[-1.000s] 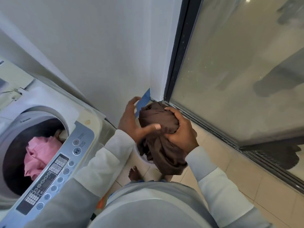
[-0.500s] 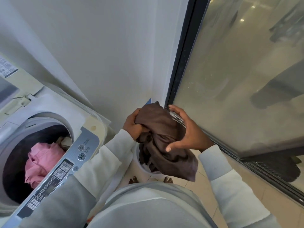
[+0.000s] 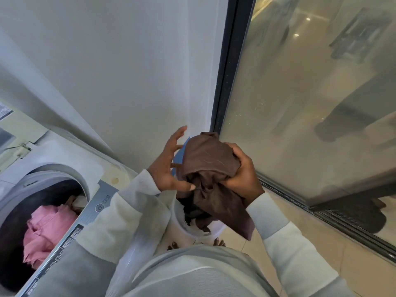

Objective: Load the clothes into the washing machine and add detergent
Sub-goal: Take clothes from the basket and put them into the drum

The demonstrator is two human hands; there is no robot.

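Observation:
A bunched brown garment (image 3: 209, 163) hangs in front of me above a white laundry basket (image 3: 216, 232). My right hand (image 3: 242, 174) grips its upper right part, fingers curled into the cloth. My left hand (image 3: 169, 166) is beside the garment on its left, fingers spread and straight, the thumb tip touching the cloth. The top-loading washing machine (image 3: 53, 172) stands at the lower left with its drum open. A pink garment (image 3: 42, 230) lies inside the drum, with a pale piece behind it. Dark clothes (image 3: 192, 213) remain in the basket.
The machine's grey control panel (image 3: 85, 219) runs along its front edge, partly under my left sleeve. A white wall is straight ahead. A dark-framed glass sliding door (image 3: 231, 71) fills the right side. A blue object (image 3: 182, 153) peeks behind the brown garment. Tiled floor lies below.
My left hand has let go of the brown garment and spread its fingers. My right hand has closed tighter on the cloth. The garment sits slightly higher and more bunched.

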